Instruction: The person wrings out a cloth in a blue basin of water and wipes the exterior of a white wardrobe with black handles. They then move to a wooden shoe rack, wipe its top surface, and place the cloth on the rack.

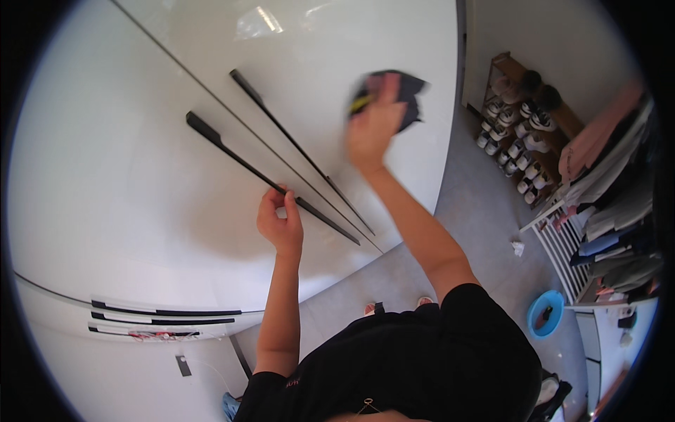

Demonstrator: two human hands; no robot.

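My left hand (279,224) has its thumb and fingers around a long black handle (248,168) on a glossy white door panel (132,184). To the right of a thin diagonal seam, a second black handle (295,132) runs nearly alongside on another white panel (316,47). My right hand (375,132) is up on that panel, blurred, over a dark cloth (408,97) with a bit of yellow at its left. The cloth is bunched beneath the fingers, and part of it is hidden by them.
Black handle strips (198,313) line the lower left, with a tangle of red items beside them. A shoe rack (567,121), hanging clothes (617,211) and a blue basin (532,311) stand right. Crumpled white paper (518,248) lies on the grey floor (474,211).
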